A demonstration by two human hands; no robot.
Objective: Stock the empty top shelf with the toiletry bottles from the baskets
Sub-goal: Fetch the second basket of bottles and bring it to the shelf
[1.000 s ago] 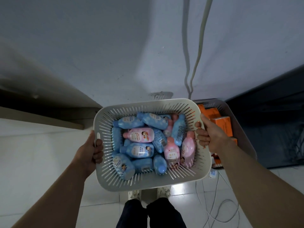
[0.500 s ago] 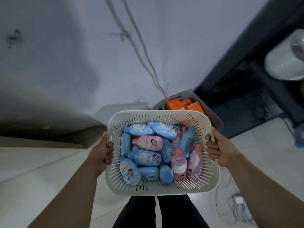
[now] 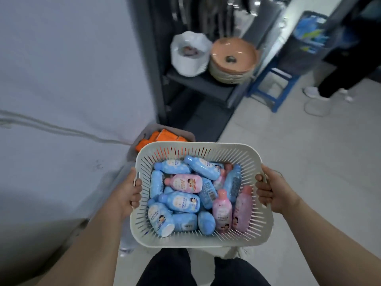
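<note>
I carry a white slotted basket (image 3: 198,148) in front of my waist. My left hand (image 3: 128,195) grips its left handle and my right hand (image 3: 270,193) grips its right handle. Inside lie several blue toiletry bottles (image 3: 181,203) and pink toiletry bottles (image 3: 186,183), piled on their sides. A dark metal shelf unit (image 3: 198,83) stands ahead against the wall; its top shelf is out of view.
A grey basket with orange packs (image 3: 162,137) sits on the floor by the wall, behind the white basket. The shelf holds a white bag (image 3: 188,56) and stacked orange bowls (image 3: 233,58). A blue stool (image 3: 272,87) and another person's legs (image 3: 334,83) stand at right.
The view has swung right, away from the bare wall toward the shelf unit. The basket stays gripped in both hands, and the grey basket now lies behind its far left corner.
</note>
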